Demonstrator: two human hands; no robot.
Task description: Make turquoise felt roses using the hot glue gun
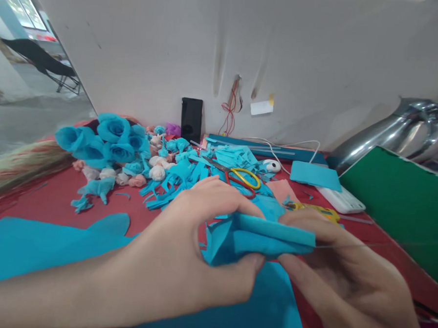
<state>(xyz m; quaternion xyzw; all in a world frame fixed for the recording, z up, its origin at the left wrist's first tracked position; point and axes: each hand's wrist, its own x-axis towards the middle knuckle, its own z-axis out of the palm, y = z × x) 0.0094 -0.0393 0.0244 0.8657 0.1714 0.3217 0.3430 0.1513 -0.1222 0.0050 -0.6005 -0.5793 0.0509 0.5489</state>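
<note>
A folded blue paper piece hangs level above the table. My left hand pinches its left part between thumb and fingers. Around its right end, the fingers and thumb of my right hand are closed. From that end a thin thread or wire runs off to the right. Beneath both hands lies a large blue sheet. Just behind the left hand, scissors with one yellow and one red handle rest on cut blue paper strips.
Blue paper roses and small pale flowers stand at the left rear. A black phone leans on the wall. At the right are a white device, a green board and a metal jug.
</note>
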